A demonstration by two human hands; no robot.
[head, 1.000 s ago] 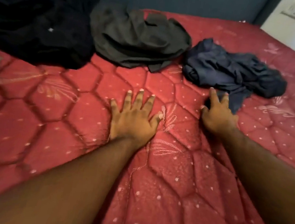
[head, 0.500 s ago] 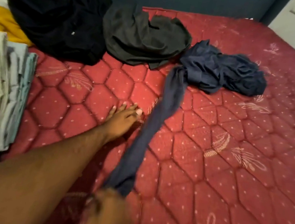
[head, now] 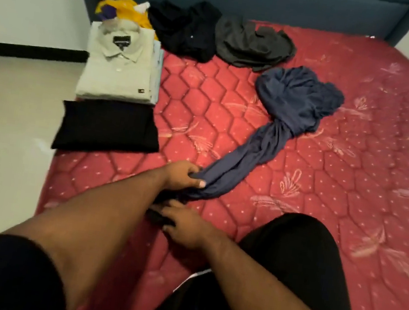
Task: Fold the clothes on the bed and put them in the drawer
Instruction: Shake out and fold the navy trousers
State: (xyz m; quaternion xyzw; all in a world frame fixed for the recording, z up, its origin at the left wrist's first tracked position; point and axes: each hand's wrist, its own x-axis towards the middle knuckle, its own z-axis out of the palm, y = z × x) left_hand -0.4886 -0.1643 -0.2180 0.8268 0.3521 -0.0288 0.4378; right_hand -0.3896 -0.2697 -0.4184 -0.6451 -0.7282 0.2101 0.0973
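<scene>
Left hand [head: 182,176] is pinching the near end of the navy garment [head: 287,108], thumb on top. Right hand [head: 184,224] is lying just below it, fingers curling onto dark cloth; whether that grip is really closing, cannot tell. The garment is stretching from the hands up to a bunched heap mid-bed [head: 353,175]. Folded pale shirt [head: 118,69] and folded black piece [head: 107,128] are sitting at the bed's left edge; black heap [head: 184,28] and grey heap [head: 250,43] are lying by the headboard.
</scene>
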